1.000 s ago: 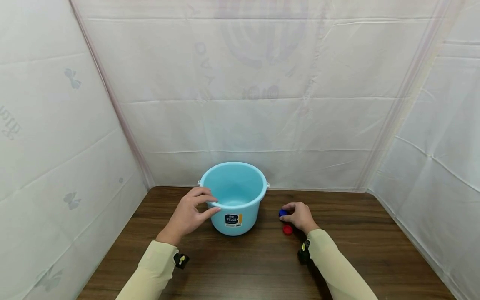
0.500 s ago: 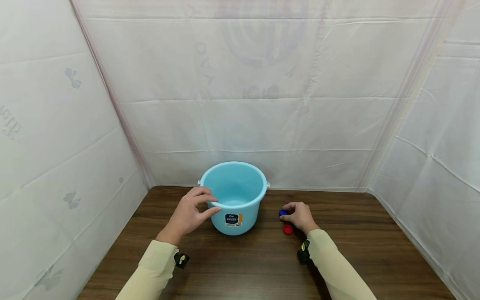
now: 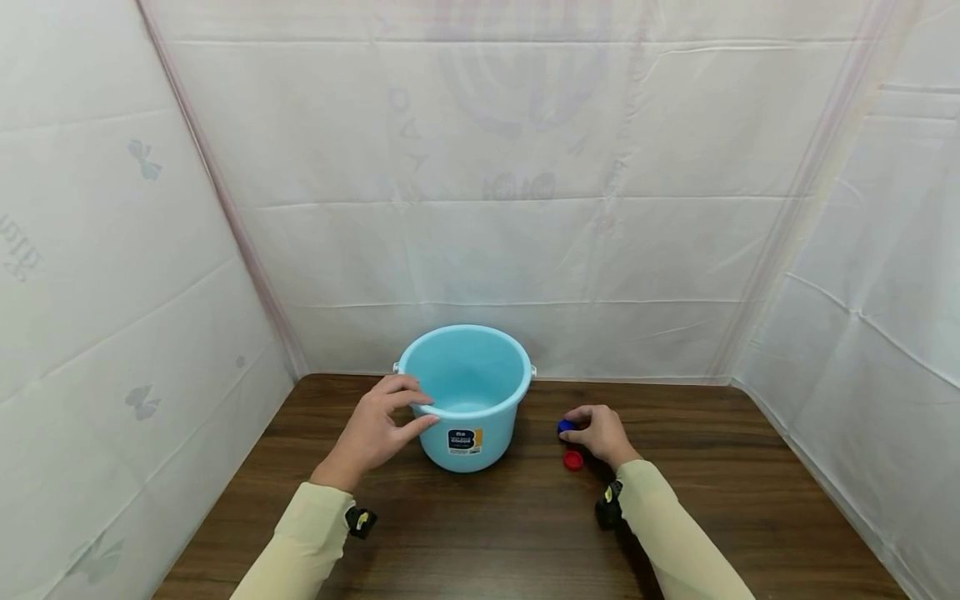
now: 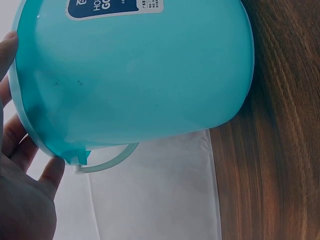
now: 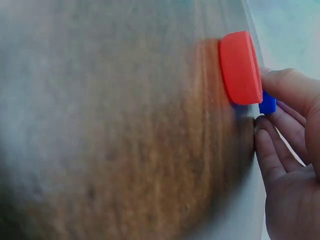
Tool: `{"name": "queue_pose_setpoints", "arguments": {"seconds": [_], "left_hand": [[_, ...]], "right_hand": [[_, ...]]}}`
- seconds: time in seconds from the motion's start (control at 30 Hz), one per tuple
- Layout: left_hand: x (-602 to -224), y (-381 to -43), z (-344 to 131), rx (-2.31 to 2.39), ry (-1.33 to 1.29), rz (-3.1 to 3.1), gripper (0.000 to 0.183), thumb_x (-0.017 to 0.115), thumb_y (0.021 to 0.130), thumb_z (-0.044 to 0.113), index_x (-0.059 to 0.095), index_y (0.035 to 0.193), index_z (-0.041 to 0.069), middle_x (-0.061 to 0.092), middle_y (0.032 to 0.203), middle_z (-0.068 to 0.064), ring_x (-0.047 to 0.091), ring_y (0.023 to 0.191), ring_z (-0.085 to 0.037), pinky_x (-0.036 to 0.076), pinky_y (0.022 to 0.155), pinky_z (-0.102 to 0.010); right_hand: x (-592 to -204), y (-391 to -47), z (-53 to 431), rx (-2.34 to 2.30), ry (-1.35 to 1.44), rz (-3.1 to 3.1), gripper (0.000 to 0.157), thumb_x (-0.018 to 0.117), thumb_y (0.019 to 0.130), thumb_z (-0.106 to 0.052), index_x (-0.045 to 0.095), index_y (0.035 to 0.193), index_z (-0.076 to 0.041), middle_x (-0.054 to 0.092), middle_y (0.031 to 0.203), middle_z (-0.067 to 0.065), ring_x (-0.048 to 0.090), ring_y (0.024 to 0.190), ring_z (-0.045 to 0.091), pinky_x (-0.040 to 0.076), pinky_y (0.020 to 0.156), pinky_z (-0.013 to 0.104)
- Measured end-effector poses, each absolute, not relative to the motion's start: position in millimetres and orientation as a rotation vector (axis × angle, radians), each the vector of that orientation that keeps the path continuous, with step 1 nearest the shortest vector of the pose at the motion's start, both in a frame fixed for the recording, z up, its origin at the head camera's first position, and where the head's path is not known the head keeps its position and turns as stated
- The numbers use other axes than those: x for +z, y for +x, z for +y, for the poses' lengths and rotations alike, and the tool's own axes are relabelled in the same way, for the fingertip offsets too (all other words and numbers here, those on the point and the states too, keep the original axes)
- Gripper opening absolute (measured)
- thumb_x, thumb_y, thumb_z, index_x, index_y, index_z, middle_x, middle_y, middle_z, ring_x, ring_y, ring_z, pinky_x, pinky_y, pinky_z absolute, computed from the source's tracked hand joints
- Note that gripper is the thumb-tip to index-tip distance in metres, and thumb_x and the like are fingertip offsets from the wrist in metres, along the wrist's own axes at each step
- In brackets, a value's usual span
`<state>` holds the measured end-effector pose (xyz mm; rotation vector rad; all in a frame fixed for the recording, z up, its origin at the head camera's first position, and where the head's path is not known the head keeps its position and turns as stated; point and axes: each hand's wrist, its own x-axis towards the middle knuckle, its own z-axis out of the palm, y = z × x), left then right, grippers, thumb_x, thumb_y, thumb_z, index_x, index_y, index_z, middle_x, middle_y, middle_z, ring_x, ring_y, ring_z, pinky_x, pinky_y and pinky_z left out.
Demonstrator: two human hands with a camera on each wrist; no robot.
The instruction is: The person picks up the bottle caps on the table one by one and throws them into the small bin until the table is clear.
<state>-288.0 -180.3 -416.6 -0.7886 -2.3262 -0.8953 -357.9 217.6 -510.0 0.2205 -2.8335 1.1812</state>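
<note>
A light-blue plastic bucket (image 3: 495, 437) stands upright on the table, its label facing me. My left hand (image 3: 372, 429) holds its near-left rim, fingers over the inside and thumb outside. In the left wrist view, the fingertips lie along the edge of the bucket (image 4: 160, 85). To the right of the bucket, my right hand (image 3: 603, 433) pinches a small blue bottle cap (image 3: 565, 426) between thumb and fingers, low at the tabletop. A red bottle cap (image 3: 573, 461) lies just nearer to me. The right wrist view shows the red cap (image 5: 240, 67) partly covering the blue one (image 5: 268, 104).
The dark wood-grain table (image 3: 480, 533) is enclosed by pale sheets at the back (image 3: 555, 275), left and right. The bucket stands near the back edge. Its white handle (image 4: 112, 160) hangs at the side in the left wrist view.
</note>
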Motion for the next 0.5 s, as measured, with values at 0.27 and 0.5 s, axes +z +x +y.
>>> {"name": "queue_pose_setpoints", "arguments": {"seconds": [0.27, 0.5], "left_hand": [[-415.6, -287.1, -180.6, -0.904, -0.775, -2.346, 0.02, 0.089, 0.081, 0.026, 0.08, 0.098, 0.02, 0.066, 0.111, 0.007, 0.058, 0.111, -0.014, 0.054, 0.106, -0.047], [-415.4, -287.1, -180.2, -0.893, -0.782, -2.336, 0.02, 0.089, 0.08, 0.025, 0.08, 0.097, 0.02, 0.066, 0.111, 0.006, 0.059, 0.11, -0.014, 0.054, 0.105, -0.049]], "right_hand": [[-503.3, -356.1, 221.0, 1.217, 0.228, -2.827, 0.025, 0.086, 0.084, -0.018, 0.078, 0.106, -0.008, 0.076, 0.104, 0.007, 0.069, 0.098, 0.024, 0.059, 0.087, 0.044], [-501.5, -355.3, 227.3, 1.231, 0.232, -2.798, 0.027, 0.086, 0.084, -0.017, 0.078, 0.108, -0.009, 0.076, 0.103, 0.006, 0.071, 0.095, 0.021, 0.061, 0.083, 0.04]]}}
